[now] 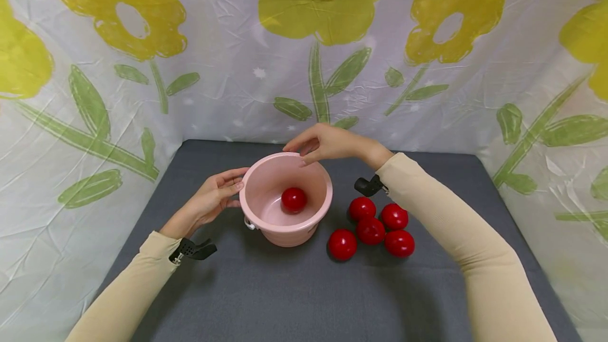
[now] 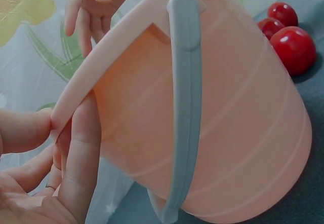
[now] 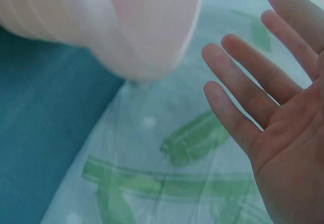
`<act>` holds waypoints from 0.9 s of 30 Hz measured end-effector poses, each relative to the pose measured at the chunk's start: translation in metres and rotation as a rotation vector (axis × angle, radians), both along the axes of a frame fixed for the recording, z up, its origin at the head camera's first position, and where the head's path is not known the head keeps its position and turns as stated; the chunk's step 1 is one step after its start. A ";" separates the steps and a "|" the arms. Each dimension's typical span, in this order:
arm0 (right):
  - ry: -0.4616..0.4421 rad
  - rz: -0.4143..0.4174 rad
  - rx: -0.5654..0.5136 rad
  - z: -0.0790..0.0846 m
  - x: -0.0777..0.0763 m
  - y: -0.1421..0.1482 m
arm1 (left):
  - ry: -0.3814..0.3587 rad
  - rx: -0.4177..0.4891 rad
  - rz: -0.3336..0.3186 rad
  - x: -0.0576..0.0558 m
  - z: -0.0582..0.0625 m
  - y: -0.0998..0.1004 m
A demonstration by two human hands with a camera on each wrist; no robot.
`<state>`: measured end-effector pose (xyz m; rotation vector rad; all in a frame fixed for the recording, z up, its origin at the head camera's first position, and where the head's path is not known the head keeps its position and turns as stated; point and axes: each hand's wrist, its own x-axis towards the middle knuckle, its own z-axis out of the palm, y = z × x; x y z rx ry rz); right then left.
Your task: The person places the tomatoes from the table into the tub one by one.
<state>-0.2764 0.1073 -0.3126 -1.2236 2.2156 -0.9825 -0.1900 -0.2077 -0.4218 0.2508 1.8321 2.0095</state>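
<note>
A pink bucket [image 1: 287,228], tilted slightly, has one glossy red ball [image 1: 293,200] inside. My left hand [image 1: 215,198] pinches the bucket's rim at the left, thumb on one side and fingers on the other in the left wrist view. A grey handle [image 2: 186,102] hangs down the bucket's side there. Over the far right of the rim is my right hand [image 1: 328,143], holding nothing. Its fingers [image 3: 253,82] are spread and apart from the bucket in the right wrist view.
Several glossy red balls [image 1: 371,230] lie grouped on the dark grey tabletop [image 1: 285,294], right of the bucket and under the right forearm. A white curtain [image 1: 214,94] with yellow flowers closes off the back and both sides.
</note>
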 end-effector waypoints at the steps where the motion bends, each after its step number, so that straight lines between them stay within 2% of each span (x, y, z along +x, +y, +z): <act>1: 0.000 -0.015 -0.001 0.002 0.001 0.005 | 0.001 0.005 -0.002 0.000 0.000 0.000; 6: -0.002 -0.114 0.004 0.004 0.006 0.038 | 0.001 0.006 0.003 -0.001 0.000 0.001; 14: -0.043 -0.255 0.030 -0.011 0.021 0.092 | 0.000 -0.008 0.008 0.000 0.000 0.000; 19: -0.073 -0.300 0.040 -0.034 0.029 0.118 | 0.006 0.003 0.006 0.000 -0.001 0.000; 23: -0.073 -0.337 0.060 -0.061 0.034 0.133 | 0.002 0.017 0.007 0.000 -0.002 0.000; 27: -0.059 -0.328 0.087 -0.088 0.037 0.140 | 0.008 0.024 0.001 0.000 -0.002 0.000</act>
